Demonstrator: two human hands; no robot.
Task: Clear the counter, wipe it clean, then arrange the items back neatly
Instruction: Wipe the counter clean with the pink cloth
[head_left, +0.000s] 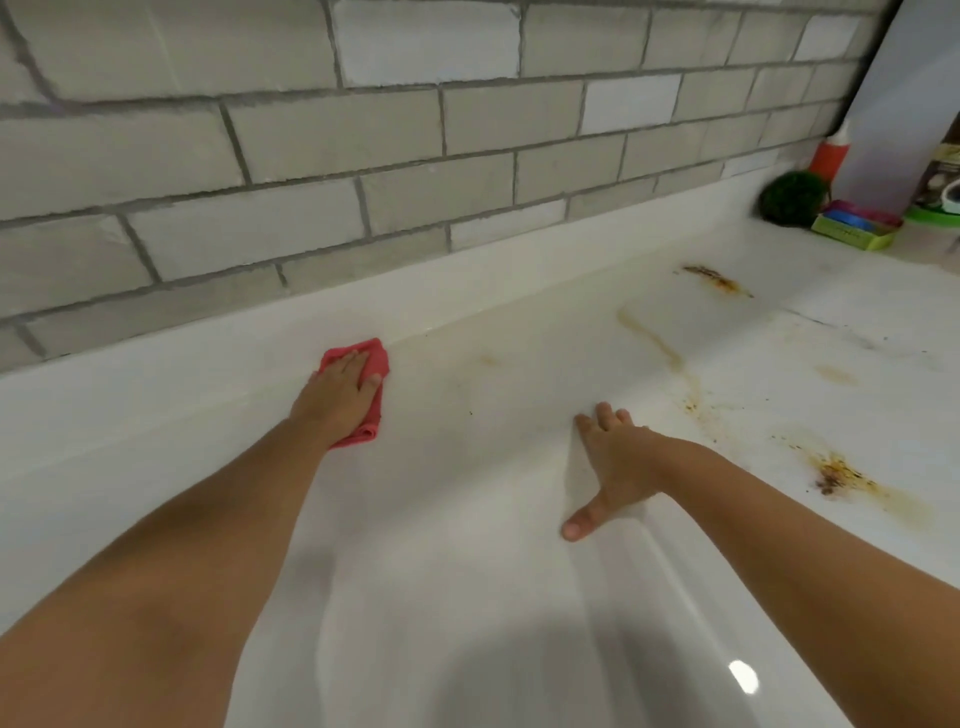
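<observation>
Wiping step underway: left grip (340, 389) is pressing flat, unclenched, on a pink cloth (376, 357) at the back edge of the desk (467, 519); right grip (618, 457) is resting released, splayed flat. Brown stains (841, 480) are lying farther right; next move prob. needs sweeping the cloth over them w/ pressure.

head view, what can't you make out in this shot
Red cloth: mostly covered by the left hand, so its full outline is hidden.
Red bottle: base hidden behind the green ball; any label is too small to read.
Green tray: contents blurred.
Container at the right edge: cut off by the frame, label blurred.
</observation>
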